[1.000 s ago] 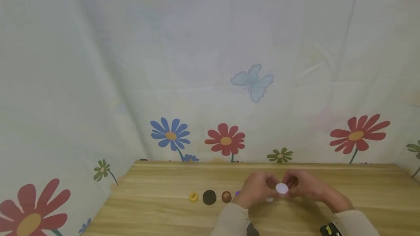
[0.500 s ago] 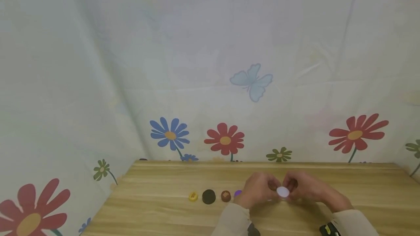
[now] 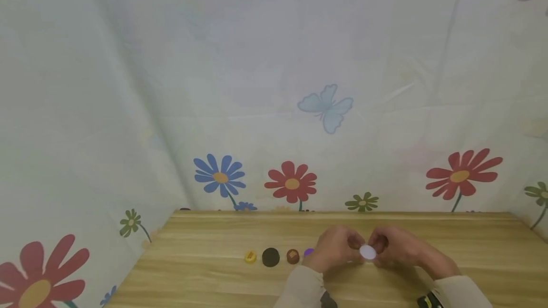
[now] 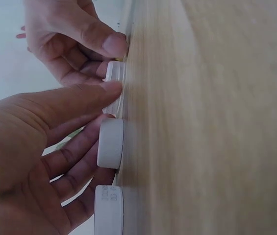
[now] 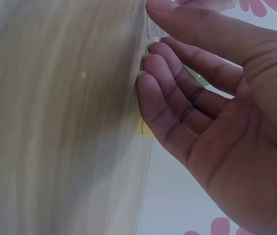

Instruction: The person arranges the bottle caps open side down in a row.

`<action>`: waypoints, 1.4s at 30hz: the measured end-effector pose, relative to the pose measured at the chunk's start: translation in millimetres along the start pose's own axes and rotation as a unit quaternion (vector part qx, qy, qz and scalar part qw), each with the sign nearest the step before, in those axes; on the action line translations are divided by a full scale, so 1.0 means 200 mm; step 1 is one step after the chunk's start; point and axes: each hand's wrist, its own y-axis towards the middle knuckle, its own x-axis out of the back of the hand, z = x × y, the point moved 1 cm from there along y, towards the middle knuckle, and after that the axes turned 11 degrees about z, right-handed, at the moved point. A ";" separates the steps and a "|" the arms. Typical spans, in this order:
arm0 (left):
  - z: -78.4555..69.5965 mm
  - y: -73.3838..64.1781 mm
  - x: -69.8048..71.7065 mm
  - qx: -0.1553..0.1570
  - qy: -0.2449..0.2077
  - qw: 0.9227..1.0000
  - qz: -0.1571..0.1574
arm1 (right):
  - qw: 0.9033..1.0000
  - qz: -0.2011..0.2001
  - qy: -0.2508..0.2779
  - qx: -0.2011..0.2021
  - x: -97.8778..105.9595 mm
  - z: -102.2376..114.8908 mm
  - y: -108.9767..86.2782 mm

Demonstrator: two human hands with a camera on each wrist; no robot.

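Note:
A white, partly clear bottle cap [image 3: 367, 252] sits between my two hands, down at the table surface. My left hand [image 3: 338, 248] pinches one side of it with the thumb and a finger. From the other side, my right hand [image 3: 396, 245] holds it with the thumb and fingertips. The left wrist view shows this cap [image 4: 113, 83] standing at the wood, with a plain white cap [image 4: 111, 143] and a printed white cap [image 4: 108, 209] lined up beside it, near my left fingers. In the right wrist view my right hand's fingers [image 5: 170, 88] touch down by the table.
Left of my hands, a yellow cap [image 3: 250, 257], a black cap [image 3: 270, 257], a brown cap [image 3: 293, 256] and a partly hidden purple cap [image 3: 308, 253] form a row on the wooden table [image 3: 205, 279]. A flowered cloth [image 3: 239, 84] hangs behind the table. Something yellow [image 5: 147, 129] shows behind my right fingers.
Both hands have lowered the white cap slightly towards the table. A small white thing seen beneath the left hand earlier is now hidden in the head view.

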 end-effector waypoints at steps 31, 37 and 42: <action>-0.09 0.13 -0.11 0.006 -0.009 1.000 -0.027 | 0.980 -0.144 -0.084 -0.113 0.04 -0.15 -0.05; -0.10 0.16 -0.12 0.001 -0.004 1.000 -0.014 | 0.980 -0.146 -0.089 -0.101 0.05 -0.16 -0.05; -0.11 0.18 -0.11 -0.006 -0.007 1.000 -0.006 | 0.982 -0.144 -0.086 -0.086 0.07 -0.16 -0.08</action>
